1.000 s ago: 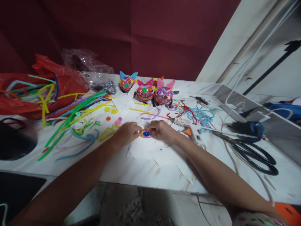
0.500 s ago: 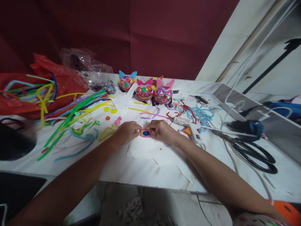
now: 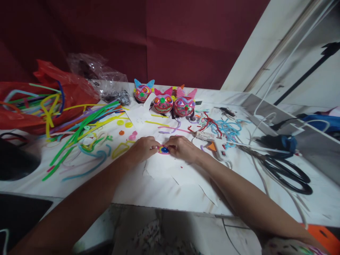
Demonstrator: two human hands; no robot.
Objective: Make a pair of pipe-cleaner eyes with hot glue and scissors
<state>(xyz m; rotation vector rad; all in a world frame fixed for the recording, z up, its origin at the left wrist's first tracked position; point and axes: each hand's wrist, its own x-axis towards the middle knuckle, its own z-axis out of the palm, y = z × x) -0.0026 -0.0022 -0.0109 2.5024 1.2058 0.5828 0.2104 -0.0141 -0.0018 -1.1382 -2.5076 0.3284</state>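
Observation:
Between my hands, just above the white paper [image 3: 164,171], is a small pipe-cleaner eye [image 3: 164,150] with a blue centre and a yellow and pink border. My left hand [image 3: 143,148] pinches its left edge. On the opposite edge, the fingers of my right hand [image 3: 183,147] are closed, partly hiding that side. Beyond them stand several finished cat heads, among them one with blue ears [image 3: 143,92], one with dark pink ears [image 3: 163,101] and one with light pink ears [image 3: 184,103]. Yellow coils [image 3: 129,125] and a pink coil [image 3: 132,136] lie to the left.
Pipe cleaners [image 3: 85,124] spread across the left, beside a red plastic bag [image 3: 71,86]. At right are a white glue gun [image 3: 220,148], black-handled scissors [image 3: 288,173], and tangled blue pipe cleaners [image 3: 231,129]. A grey raised edge [image 3: 300,131] bounds the table's right side.
Hardly anything differs. Both hands stay at the eye, with the right fingers shifted very slightly over its right edge.

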